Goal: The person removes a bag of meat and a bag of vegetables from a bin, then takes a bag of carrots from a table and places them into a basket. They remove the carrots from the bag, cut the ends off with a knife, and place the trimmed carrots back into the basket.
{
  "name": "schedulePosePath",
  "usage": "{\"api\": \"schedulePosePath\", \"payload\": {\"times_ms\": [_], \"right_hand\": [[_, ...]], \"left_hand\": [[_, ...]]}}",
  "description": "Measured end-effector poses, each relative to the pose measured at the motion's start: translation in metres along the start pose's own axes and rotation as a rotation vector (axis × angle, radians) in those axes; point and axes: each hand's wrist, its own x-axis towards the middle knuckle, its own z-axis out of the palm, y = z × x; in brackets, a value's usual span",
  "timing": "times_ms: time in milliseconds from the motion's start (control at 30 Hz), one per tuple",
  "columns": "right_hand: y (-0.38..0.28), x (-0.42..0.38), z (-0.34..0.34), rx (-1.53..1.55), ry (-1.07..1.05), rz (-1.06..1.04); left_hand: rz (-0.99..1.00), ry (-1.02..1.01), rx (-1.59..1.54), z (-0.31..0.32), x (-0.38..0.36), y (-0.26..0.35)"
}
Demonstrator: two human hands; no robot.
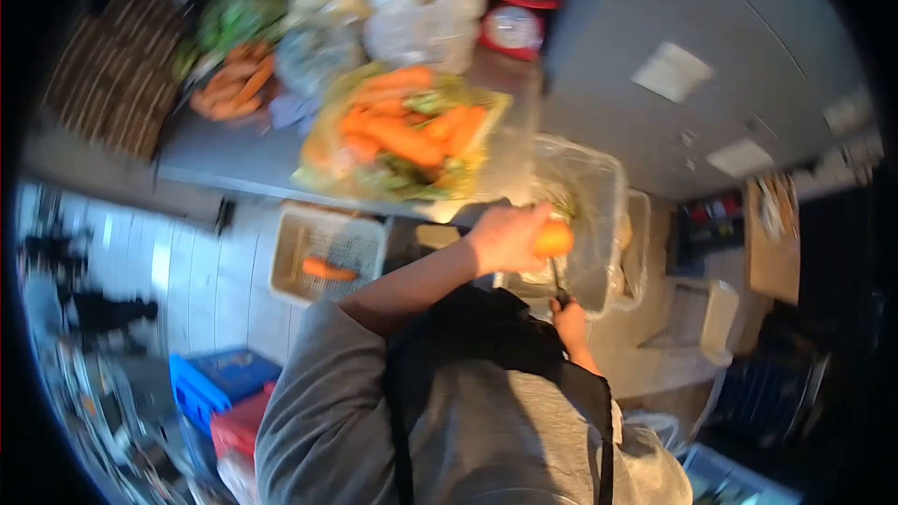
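My left hand (505, 239) is closed around a carrot (554, 239), whose rounded orange end points to the right. Just below it, my right hand (571, 323) grips the black handle of a knife (559, 297). The thin blade reaches up to the carrot's lower side. Both hands are over a clear plastic tub (603, 224) with scraps inside. A yellow bag (313, 154) full of carrots (402, 136) and some green leaves lies on the counter beyond my left forearm.
A cream basket (281, 257) below the counter (201, 168) holds one carrot (329, 269). More carrots (234, 84), leafy greens (245, 14) and plastic bags (421, 0) crowd the counter's back. A red scale (513, 30) stands beside a grey cabinet (730, 28). Blue crate (224, 379) at lower left.
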Motion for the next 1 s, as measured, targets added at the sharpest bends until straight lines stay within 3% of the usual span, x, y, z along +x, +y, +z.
{"api": "schedulePosePath", "payload": {"times_ms": [100,133,200,233,267,400,500,567,600,667,700,767,800,867,933,1000], "right_hand": [[0.041,0.02,0.001,-0.163,-0.05,-0.068],[0.061,0.03,0.012,-0.215,-0.052,-0.122],[0.022,0.014,-0.017,-0.169,-0.135,0.073],[0.036,0.019,-0.014,-0.16,-0.136,-0.058],[0.05,0.023,-0.012,-0.161,-0.187,-0.006],[0.022,0.019,-0.025,-0.258,-0.251,0.106],[0.002,0.021,-0.03,-0.295,-0.21,0.106],[-0.012,0.023,-0.032,-0.251,-0.198,0.168],[0.0,0.031,-0.027,-0.269,-0.171,0.085],[0.039,0.049,-0.015,-0.299,-0.105,-0.067],[0.005,0.042,-0.026,-0.331,-0.174,0.098],[-0.022,0.031,-0.035,-0.356,-0.117,0.057],[-0.026,0.027,-0.036,-0.369,-0.093,0.037],[-0.015,0.023,-0.033,-0.28,-0.063,0.096],[0.003,0.024,-0.023,-0.183,-0.049,0.202],[-0.008,0.016,-0.029,-0.203,-0.057,0.226]], "left_hand": [[-0.075,0.017,-0.173,0.007,-0.084,-0.059],[-0.316,-0.136,-0.203,0.003,-0.107,-0.077],[-0.624,-0.118,-0.204,0.023,-0.163,-0.133],[-0.835,-0.107,-0.139,0.033,-0.185,-0.157],[-1.005,-0.06,-0.221,0.048,-0.208,-0.184],[-1.358,0.276,-0.24,0.095,-0.252,-0.27],[-1.527,0.925,-0.823,0.137,-0.256,-0.332],[-1.773,1.185,-0.799,0.138,-0.246,-0.354],[-1.891,1.311,-0.776,0.139,-0.24,-0.363],[-1.681,1.479,-0.907,0.154,-0.253,-0.386],[-1.548,1.543,-0.955,0.161,-0.26,-0.398],[-1.435,1.448,-0.652,0.144,-0.252,-0.395],[-1.47,1.313,-0.347,0.11,-0.244,-0.378],[-1.029,1.581,-0.172,0.024,-0.207,-0.316],[-0.602,1.739,-0.343,-0.05,-0.162,-0.262],[-0.356,1.47,-0.111,-0.097,-0.124,-0.219]]}}
